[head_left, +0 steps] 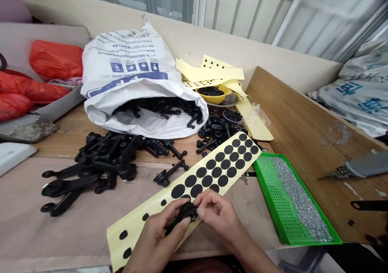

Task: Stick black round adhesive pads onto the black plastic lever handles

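My left hand (163, 228) is closed around a black plastic arm (184, 211) with a round end, its thumb along the near side. The thumb and fingertips of my right hand (216, 211) pinch at the edge of that round end; whether something small is between them is hidden. Beneath both hands lies a pale yellow sheet (157, 220) of round black stickers (207, 181), with bare backing and a few small black dots at its near left. Just beyond the sheet, a single black arm (170, 173) rests on the table.
To the left is a pile of black arms (106, 155), before an open white sack (145, 119) holding more. Small black parts (216, 127) and a yellow bowl (216, 97) sit behind the sheet. A green tray (285, 224) of small metal pieces and a grey-bodied tool (363, 166) are right.
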Motion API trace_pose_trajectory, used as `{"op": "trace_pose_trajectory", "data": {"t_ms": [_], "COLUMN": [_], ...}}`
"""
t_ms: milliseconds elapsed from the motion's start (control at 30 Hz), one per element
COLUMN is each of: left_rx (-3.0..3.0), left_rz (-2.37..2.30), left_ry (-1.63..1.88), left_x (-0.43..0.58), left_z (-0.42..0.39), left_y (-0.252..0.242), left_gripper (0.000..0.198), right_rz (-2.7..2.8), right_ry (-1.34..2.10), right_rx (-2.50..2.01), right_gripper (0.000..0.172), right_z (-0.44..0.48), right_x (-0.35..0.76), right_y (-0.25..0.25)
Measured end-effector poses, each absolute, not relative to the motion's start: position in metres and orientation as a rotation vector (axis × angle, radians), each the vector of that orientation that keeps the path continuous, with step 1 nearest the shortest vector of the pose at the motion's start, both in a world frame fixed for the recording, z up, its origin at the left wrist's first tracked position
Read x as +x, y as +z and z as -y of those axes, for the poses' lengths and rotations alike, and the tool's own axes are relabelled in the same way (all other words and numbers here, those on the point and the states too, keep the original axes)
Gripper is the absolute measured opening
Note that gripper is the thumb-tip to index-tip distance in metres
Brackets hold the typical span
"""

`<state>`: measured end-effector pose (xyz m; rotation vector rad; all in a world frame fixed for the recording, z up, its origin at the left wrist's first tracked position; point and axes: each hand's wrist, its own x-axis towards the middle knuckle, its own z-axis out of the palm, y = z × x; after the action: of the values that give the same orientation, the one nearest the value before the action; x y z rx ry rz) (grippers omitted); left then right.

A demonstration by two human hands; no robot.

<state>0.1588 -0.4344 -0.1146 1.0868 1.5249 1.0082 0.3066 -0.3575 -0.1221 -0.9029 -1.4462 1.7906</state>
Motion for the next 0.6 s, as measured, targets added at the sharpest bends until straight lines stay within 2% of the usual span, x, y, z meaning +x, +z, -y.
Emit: {"op": "trace_pose_trajectory", "data": {"t_ms": [233,433,600], "left_rx": [0.987,0.824,0.685], "left_rz": [-1.592,-1.54,-1.457], "left_ry": [1.141,1.189,1.18], "left_x": [0.164,0.162,0.165], "left_z": [0.432,0.429,0.427], "left_y": [-0.112,-0.117,-0.111], "left_gripper": [0.036,0.04,0.045], "right_rz": [1.629,1.906,1.882], "right_ry": [1.695,1.482,1.657], "right_rx": [-0.931,-1.0,-1.01], "right_gripper": [0.006,0.006,0.012], "right_z": [0.355,0.349,0.346], "right_x": [0.303,0.305,0.308], "right_y": [-0.111,-0.109,-0.114]}}
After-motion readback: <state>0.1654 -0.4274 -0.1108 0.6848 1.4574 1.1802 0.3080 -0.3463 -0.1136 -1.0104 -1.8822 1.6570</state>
